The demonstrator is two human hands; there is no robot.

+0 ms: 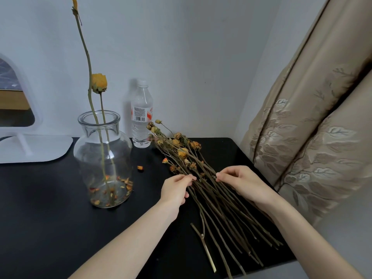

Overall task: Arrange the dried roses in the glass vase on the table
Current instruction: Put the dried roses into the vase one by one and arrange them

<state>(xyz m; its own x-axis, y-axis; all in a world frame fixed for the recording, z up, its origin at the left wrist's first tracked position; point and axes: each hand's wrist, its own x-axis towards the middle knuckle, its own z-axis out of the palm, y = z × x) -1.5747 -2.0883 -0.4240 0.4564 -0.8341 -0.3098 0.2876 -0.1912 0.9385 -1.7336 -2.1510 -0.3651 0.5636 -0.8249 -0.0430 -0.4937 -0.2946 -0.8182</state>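
The dried roses [203, 178] lie on the table [50, 198] with stems running from five o'clock to heads at eleven, both the left hand [176, 190] and right hand [239, 182] pinching stems mid-bundle, the glass vase [103, 158] at nine o'clock, nearer the left.

Two bare hands meet over the right half of the desk, forearms reaching in from the near edge.

The left hand [176, 190] comes in from the lower left on a bare forearm, fingers curled and pinched together at the fingertips [191, 177], thumb on top. The right hand [240, 183] enters from the lower right, wrist bent, back of the hand up, its fingertips [219, 177] likewise drawn into a pinch. The two pinches face each other, near but apart.
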